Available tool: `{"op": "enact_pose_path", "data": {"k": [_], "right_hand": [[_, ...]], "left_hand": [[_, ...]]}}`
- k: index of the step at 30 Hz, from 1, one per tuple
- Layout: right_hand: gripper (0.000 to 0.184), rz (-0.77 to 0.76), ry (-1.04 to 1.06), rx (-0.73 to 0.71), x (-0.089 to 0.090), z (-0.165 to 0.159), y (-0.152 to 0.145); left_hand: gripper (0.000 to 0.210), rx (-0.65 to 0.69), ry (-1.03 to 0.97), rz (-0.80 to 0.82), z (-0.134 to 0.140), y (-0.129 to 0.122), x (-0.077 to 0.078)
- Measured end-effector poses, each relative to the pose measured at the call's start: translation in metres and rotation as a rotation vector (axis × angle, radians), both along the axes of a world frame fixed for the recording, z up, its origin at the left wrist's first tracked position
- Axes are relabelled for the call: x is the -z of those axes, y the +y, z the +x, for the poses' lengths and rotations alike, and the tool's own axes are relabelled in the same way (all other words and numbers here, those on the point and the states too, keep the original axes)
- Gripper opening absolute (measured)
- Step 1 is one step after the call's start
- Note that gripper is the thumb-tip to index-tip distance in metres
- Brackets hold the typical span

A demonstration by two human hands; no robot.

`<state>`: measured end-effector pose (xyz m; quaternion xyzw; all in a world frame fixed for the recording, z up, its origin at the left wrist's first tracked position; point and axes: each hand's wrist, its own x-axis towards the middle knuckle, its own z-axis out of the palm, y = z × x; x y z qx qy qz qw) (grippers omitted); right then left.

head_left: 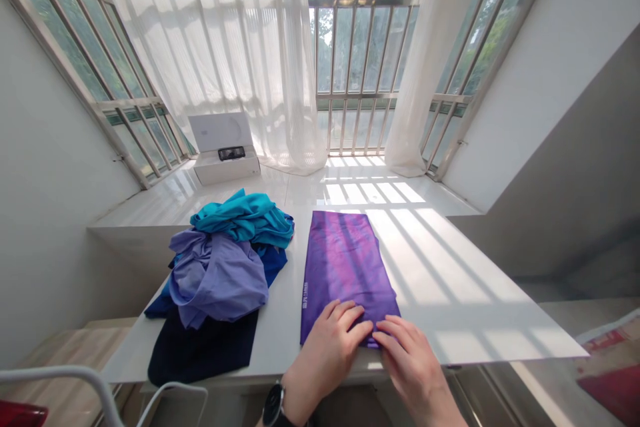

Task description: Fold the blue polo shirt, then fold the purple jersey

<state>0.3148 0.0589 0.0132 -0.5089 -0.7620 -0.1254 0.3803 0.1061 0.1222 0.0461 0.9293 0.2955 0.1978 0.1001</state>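
Observation:
A folded purple garment (345, 260) lies flat on the white table, with small white lettering along its left edge. My left hand (335, 340) rests on its near end, fingers laid out over the cloth, and a dark watch sits on that wrist. At the near right corner is my right hand (407, 350), its fingers extended over the garment's edge and close to my left thumb. The underside of my right fingers is hidden. To the left is a rumpled clothes pile: a teal garment (245, 217) on top, a lavender garment (220, 277), and dark navy cloth (205, 347) beneath.
The white table (465, 307) meets a window ledge (300, 190) at the back. An open white box (227, 165) with a black device stands on the ledge. White curtains (225, 47) hang before barred windows. A white curved tube (75, 372) is at lower left.

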Motion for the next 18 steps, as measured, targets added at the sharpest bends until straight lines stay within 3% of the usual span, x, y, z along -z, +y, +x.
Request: {"op": "enact_pose_path", "data": {"k": [3,9,14,16,18], "right_hand": [[0.027,-0.052,0.012,-0.093,0.001,0.004,-0.003],[0.019,-0.048,-0.024,-0.055,0.000,0.002,-0.003],[0.056,-0.073,-0.273,-0.102,-0.014,-0.012,0.006],[0.070,-0.038,-0.329,-0.160,-0.009,-0.010,0.010],[0.072,0.012,-0.364,-0.207,0.001,-0.003,0.013]], "left_hand": [[0.039,-0.040,0.059,-0.008,-0.016,-0.004,-0.002],[0.067,-0.024,0.155,0.026,-0.043,-0.014,-0.003],[0.074,-0.027,0.173,0.178,-0.041,-0.012,0.009],[0.074,-0.021,0.161,0.294,-0.041,-0.010,0.016],[0.073,-0.019,0.142,0.424,-0.044,-0.007,0.023]]}}
